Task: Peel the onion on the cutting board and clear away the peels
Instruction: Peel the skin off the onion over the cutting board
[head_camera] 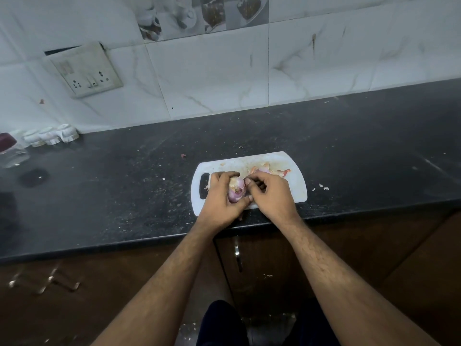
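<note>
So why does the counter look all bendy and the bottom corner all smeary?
Head view: the wide-angle lens curves the counter edge and wall tiles; dim light leaves the cupboards dark; the shiny handles at lower left are blurred into streaks, while the onion and cutting board look fairly sharp.

Black counter (349,146) w/ white cutting board (294,181), jars (50,137) far left, peel scraps (323,188).
</note>
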Tool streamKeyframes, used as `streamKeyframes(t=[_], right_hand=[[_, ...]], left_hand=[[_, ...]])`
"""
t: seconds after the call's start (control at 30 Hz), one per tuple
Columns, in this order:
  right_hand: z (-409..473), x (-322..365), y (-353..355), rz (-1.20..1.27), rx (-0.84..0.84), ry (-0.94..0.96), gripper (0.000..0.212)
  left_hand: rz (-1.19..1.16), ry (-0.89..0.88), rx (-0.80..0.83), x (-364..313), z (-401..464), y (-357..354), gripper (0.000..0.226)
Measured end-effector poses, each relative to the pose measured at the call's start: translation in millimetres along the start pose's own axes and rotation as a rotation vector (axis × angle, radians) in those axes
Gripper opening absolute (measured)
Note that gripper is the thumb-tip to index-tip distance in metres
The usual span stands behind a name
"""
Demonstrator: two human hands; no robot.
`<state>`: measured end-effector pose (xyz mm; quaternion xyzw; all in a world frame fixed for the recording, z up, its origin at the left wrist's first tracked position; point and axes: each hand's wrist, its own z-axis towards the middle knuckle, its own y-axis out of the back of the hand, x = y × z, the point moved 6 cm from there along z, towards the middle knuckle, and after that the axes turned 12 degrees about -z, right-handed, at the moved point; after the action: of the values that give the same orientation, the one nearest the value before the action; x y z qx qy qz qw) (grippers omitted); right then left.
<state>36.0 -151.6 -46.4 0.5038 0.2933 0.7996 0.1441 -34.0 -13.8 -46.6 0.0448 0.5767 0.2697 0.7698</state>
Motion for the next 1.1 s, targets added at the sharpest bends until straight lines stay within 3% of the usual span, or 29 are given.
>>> streamKeyframes(t=[0.17,0.5,0.87,1.1], right_hand=[[1,4,-2,0.002,0.069,0.037,0.019],[-3,3,3,0.034,-0.006,0.032,0.015],[-15,17,11,-0.038,-0.136,0.219,0.021],[-13,17,10,-0.015,-0.084,0.189,0.021]], left_hand=[[-0.095,0.089,0.047,2,-1,-1,0.037],[-0.176,0.082,0.005,-2,-2,2,0.045],[-0.139,-0.020,-0.059,-6,-4,2,0.049],[-0.105,-0.019,-0.035,-5,-2,3,0.045]])
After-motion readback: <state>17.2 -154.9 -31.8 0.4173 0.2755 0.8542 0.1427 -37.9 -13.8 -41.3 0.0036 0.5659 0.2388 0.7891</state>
